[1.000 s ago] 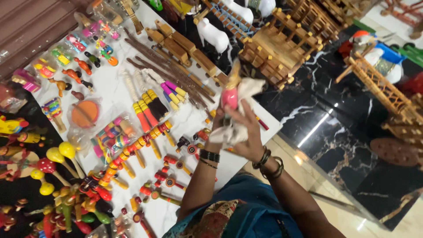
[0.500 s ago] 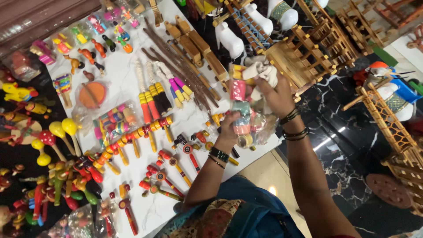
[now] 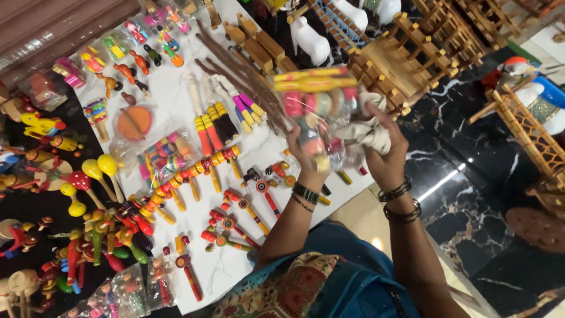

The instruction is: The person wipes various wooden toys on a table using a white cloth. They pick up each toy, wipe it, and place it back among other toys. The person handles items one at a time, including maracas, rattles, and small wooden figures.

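- Since half a second ago, both your hands have lifted the toy packet higher and further toward the upper centre of the frame, closer to the wooden cart.
- Your left hand (image 3: 311, 158) is closed around the lower end of the packet (image 3: 321, 109), a clear plastic bag of painted wooden pieces in yellow, pink, green and blue; it is blurred, so the pieces cannot be told apart.
- Your right hand (image 3: 382, 154) is closed on a bunched white cloth (image 3: 366, 132) touching the packet's right side; fingers curl over the top of it.
- The packet sits held in the air at centre frame, above the white surface (image 3: 176, 103), not resting on it.
- Dark bangles (image 3: 400, 201) ring your right wrist, and a beaded band (image 3: 306, 193) rings your left.
- Below the hands on the surface lie red and yellow spinning toys (image 3: 247, 203) in a loose row.
- Left of centre, a wrapped orange disc (image 3: 133, 122) lies beside a packet of striped rings (image 3: 166, 154).
- Skipping ropes (image 3: 226, 121) with coloured handles lie just left of the held packet.
- The cart (image 3: 391, 62) stands at upper right, near a white animal figure (image 3: 311, 40).
- Yellow rattles (image 3: 97, 171) lie at the left edge.
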`<action>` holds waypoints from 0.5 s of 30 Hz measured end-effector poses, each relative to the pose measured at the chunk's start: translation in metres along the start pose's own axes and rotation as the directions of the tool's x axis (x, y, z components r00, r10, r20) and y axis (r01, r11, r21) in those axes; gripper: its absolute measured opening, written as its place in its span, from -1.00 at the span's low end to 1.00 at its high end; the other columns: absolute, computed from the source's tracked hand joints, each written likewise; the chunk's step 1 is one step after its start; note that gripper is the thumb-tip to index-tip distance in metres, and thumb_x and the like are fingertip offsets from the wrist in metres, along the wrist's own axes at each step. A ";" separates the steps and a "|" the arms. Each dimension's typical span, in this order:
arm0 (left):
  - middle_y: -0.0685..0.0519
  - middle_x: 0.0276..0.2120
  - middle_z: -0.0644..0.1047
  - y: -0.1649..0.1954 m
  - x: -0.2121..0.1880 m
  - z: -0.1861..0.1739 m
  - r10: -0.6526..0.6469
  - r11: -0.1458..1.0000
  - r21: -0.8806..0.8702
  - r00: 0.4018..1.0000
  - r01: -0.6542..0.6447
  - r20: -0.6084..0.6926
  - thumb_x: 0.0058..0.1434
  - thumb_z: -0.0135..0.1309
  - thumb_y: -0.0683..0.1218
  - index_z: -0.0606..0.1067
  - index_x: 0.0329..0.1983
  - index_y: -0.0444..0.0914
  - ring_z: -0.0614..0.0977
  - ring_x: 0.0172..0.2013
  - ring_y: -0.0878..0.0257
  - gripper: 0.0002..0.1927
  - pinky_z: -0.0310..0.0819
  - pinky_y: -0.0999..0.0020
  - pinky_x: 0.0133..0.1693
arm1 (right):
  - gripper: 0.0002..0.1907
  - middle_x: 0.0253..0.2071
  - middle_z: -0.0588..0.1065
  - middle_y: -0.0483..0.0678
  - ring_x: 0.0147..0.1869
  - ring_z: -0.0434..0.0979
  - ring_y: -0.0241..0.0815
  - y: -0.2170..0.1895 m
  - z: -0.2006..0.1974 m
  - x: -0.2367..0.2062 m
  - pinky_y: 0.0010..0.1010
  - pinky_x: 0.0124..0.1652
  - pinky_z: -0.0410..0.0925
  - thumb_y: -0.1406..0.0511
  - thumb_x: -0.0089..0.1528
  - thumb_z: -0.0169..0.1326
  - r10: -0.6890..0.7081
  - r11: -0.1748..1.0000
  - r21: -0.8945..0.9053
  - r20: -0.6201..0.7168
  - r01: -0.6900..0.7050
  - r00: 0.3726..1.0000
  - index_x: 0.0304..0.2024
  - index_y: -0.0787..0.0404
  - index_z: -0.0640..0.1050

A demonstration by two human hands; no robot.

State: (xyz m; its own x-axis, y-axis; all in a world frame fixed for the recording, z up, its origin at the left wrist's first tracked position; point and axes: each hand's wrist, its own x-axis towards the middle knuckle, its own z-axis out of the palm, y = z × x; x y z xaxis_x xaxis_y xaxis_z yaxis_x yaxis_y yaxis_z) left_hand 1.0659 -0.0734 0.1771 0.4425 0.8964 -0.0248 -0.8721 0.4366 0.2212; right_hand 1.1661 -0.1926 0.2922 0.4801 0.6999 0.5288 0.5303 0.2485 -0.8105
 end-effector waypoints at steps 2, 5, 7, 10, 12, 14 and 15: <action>0.00 -0.11 0.55 0.000 -0.006 0.010 -0.039 0.998 -0.059 0.983 0.029 -0.181 0.19 -0.02 0.22 0.48 0.01 -0.22 0.57 -0.03 0.11 -0.50 0.48 0.05 0.10 | -0.33 0.32 0.48 0.14 0.48 0.45 0.03 -0.015 -0.002 -0.009 -0.29 0.42 0.26 0.61 0.10 -0.01 -0.054 0.997 -0.060 0.038 0.056 0.998 0.30 0.26 0.47; -0.08 0.05 0.49 -0.006 -0.016 0.024 -0.046 0.991 -0.132 0.994 0.032 -0.100 0.30 -0.02 0.25 0.40 0.17 -0.28 0.53 0.09 -0.02 -0.40 0.41 -0.05 0.21 | -0.34 0.29 0.44 0.17 0.41 0.44 0.14 -0.033 0.002 -0.021 -0.20 0.34 0.27 0.52 0.03 0.12 -0.055 0.991 -0.121 -0.028 0.051 0.998 0.23 0.25 0.49; -0.15 0.16 0.46 -0.007 -0.019 0.029 -0.151 0.961 -0.228 0.988 0.157 0.041 0.27 -0.02 0.26 0.34 0.28 -0.32 0.50 0.16 -0.13 -0.30 0.39 -0.09 0.21 | -0.40 0.24 0.44 0.14 0.37 0.42 0.20 -0.041 0.012 -0.029 -0.10 0.32 0.25 0.39 -0.02 0.27 -0.203 0.942 -0.275 -0.003 0.194 0.979 0.12 0.21 0.53; -0.22 0.21 0.44 -0.011 -0.023 0.029 -0.232 0.925 -0.275 0.962 0.264 0.144 0.23 -0.04 0.30 0.31 0.34 -0.34 0.49 0.18 -0.20 -0.20 0.40 -0.10 0.19 | -0.48 0.22 0.47 0.07 0.33 0.40 0.22 -0.049 0.027 -0.053 -0.04 0.28 0.26 0.27 -0.01 0.39 -0.326 0.860 -0.368 0.139 0.354 0.935 0.01 0.13 0.58; -0.25 0.21 0.43 -0.011 -0.025 0.026 -0.254 0.916 -0.273 0.951 0.295 0.176 0.20 -0.05 0.34 0.31 0.33 -0.34 0.49 0.18 -0.22 -0.16 0.42 -0.09 0.18 | -0.51 0.23 0.48 0.04 0.32 0.40 0.21 -0.043 0.030 -0.063 -0.01 0.28 0.27 0.25 0.02 0.41 -0.375 0.802 -0.422 0.193 0.422 0.906 0.00 0.11 0.60; -0.29 0.21 0.43 -0.008 -0.027 0.021 -0.266 0.911 -0.267 0.943 0.314 0.201 0.17 -0.06 0.37 0.30 0.33 -0.35 0.49 0.17 -0.23 -0.13 0.44 -0.09 0.16 | -0.52 0.24 0.48 0.06 0.32 0.41 0.19 -0.031 0.022 -0.070 0.03 0.31 0.26 0.26 0.04 0.42 -0.422 0.726 -0.516 0.186 0.453 0.887 0.01 0.13 0.61; -0.22 0.20 0.45 -0.006 -0.029 0.018 -0.209 0.938 -0.258 0.972 0.230 0.104 0.24 -0.06 0.36 0.33 0.33 -0.31 0.50 0.15 -0.17 -0.19 0.45 -0.05 0.15 | -0.52 0.23 0.47 0.09 0.32 0.41 0.19 -0.026 0.014 -0.074 0.03 0.29 0.26 0.27 0.03 0.38 -0.397 0.752 -0.505 0.166 0.424 0.903 0.01 0.15 0.60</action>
State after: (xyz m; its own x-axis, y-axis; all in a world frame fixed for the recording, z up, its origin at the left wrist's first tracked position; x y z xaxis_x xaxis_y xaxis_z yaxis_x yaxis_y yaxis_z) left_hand 1.0621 -0.1036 0.1944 0.6345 0.7723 0.0309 -0.7707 0.6352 -0.0498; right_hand 1.1072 -0.2415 0.2705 0.1070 0.6441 0.7574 0.9550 0.1454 -0.2586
